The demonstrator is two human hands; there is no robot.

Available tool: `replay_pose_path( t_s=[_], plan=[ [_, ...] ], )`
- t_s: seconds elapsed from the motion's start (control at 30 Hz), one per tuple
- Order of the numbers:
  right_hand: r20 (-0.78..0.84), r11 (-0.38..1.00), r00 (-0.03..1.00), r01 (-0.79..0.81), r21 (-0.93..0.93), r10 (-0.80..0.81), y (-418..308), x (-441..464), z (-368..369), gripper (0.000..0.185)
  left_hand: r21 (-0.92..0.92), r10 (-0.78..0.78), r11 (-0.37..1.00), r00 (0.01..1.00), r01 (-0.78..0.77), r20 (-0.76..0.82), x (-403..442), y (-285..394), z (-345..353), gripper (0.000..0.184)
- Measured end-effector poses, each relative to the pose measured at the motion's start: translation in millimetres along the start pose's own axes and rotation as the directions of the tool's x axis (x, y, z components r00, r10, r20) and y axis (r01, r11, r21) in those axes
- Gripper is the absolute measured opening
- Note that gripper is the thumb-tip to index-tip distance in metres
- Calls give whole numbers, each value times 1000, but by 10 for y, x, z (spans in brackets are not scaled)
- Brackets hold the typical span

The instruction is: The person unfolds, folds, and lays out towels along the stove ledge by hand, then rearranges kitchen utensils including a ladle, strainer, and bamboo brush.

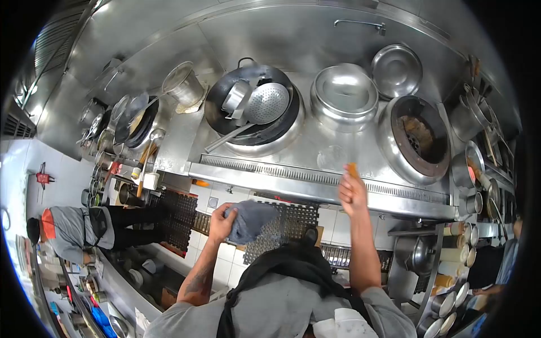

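Observation:
A crumpled grey-blue cloth (pixel 252 221) is in my left hand (pixel 221 224), whose fingers are closed on its edge in front of the cooking range. Held up over the range's front edge, my right hand (pixel 353 194) pinches a small orange-brown piece (pixel 352 169) whose kind I cannot make out. Behind it on the steel range top (pixel 332 155) is a wet-looking patch. The nearest burner to my right hand is an uncovered one with a dark ring (pixel 397 138) and brown residue inside.
A black wok (pixel 217 104) holding a perforated strainer (pixel 267 103) and a pot stands left of centre. A metal lid (pixel 346 90) covers the middle burner; another lid (pixel 397 71) leans on the back wall. A co-worker (pixel 84 231) stands at left. Black mats (pixel 276 228) cover part of the floor.

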State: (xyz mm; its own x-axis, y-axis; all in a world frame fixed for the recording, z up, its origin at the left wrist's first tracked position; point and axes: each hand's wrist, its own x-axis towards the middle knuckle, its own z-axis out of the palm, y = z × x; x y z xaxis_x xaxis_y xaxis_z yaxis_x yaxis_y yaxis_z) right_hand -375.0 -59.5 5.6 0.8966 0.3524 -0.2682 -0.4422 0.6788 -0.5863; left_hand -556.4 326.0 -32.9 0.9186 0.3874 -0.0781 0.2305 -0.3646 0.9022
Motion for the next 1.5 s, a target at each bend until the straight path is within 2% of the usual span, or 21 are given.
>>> replay_pose_path(
  t_s=[0.2, 0.33, 0.37, 0.4, 0.5, 0.57, 0.67, 0.73, 0.83, 0.87, 0.9, 0.93, 0.97, 1.03, 1.1, 1.13, 1.17, 1.23, 1.3, 1.43, 1.5],
  plan=[
    [327, 885, 874, -431, 180, 359, 1214, 1603, 729, 25, 67, 57, 996, 998, -59, 33, -74, 496, 96, 22],
    [-56, 878, 889, -457, -139, 454, 1591, 1874, 809, 24, -62, 122, 991, 992, -121, 17, -115, 531, 170, 23],
    [-71, 592, 971, -196, -781, 228, 1655, 1876, 683, 29, -93, 123, 989, 992, -118, 41, -150, 525, 125, 23],
    [75, -74, 996, 78, -994, 39, 1612, 1833, 609, 34, -104, 153, 984, 985, -145, 75, -163, 572, 82, 24],
    [201, -43, 978, 198, -979, -57, 1518, 1038, 242, 44, -180, 186, 974, 948, -142, 259, -182, 585, -93, 24],
    [310, 17, 947, 309, -951, 85, 1576, 423, -230, 64, -175, 237, 968, 873, -178, 426, -189, 615, -225, 24],
    [167, 16, 977, 166, -986, 135, 1859, -591, -62, 101, -224, 328, 945, 671, -239, 665, -191, 513, -394, 23],
    [191, 10, 980, 192, -981, -46, 2382, -797, -186, 85, -328, 413, 910, 502, -252, 760, -166, 391, -406, 23],
    [264, -40, 940, 262, -964, -215, 2632, -1017, -384, 53, -413, 499, 866, 450, -281, 741, -120, 158, -376, 17],
    [187, 119, 934, 232, -965, -304, 2575, -1163, -425, 46, -325, 435, 897, 460, -300, 774, -63, 51, -366, 17],
    [-209, 507, 961, -90, -857, -183, 2409, -1431, -252, 38, -237, 368, 919, 469, -316, 803, -12, -131, -356, 19],
    [-296, 530, 901, -91, -843, -317, 2270, -1650, -8, 40, -237, 364, 921, 465, -309, 807, 56, -451, -308, 19],
    [-330, 859, 909, 54, -509, -253, 2240, -1769, 2, 43, -131, 270, 941, 457, -312, 848, 142, -832, -205, 21],
    [-345, 651, 839, 14, -759, -420, 2419, -1892, -48, 38, -42, 192, 940, 422, -338, 886, 123, -1092, -74, 24],
    [-338, 426, 739, -76, -901, -583, 2586, -1976, 443, 30, -27, 206, 944, 520, -330, 829, -166, -1176, -33, 29],
    [-327, 496, 845, -86, -864, -423, 2597, -1978, 591, 27, -19, 103, 988, 549, -156, 829, -251, -1166, -31, 31],
    [-289, 558, 922, -102, -823, -258, 2607, -1951, 698, 24, -27, 117, 985, 529, -173, 840, -420, -1007, -99, 31],
    [135, 178, 890, 232, -956, -435, 2800, -1871, 804, 24, -290, 544, 830, 579, -476, 608, -825, -299, -172, 60],
    [0, 99, 958, 29, -995, -286, 2535, -2058, 1143, 34, -383, 595, 787, 430, -484, 679, -1008, 109, -119, 90],
    [78, 178, 860, 192, -965, -505, 1723, -2751, 1641, 42, -220, 355, 902, 347, -371, 868, -1030, 969, -60, 31],
    [244, 169, 700, 466, -869, -672, 1494, -3063, 1732, 47, -470, 621, 782, 457, -409, 636, -1214, 1419, -171, 18]
  ],
)
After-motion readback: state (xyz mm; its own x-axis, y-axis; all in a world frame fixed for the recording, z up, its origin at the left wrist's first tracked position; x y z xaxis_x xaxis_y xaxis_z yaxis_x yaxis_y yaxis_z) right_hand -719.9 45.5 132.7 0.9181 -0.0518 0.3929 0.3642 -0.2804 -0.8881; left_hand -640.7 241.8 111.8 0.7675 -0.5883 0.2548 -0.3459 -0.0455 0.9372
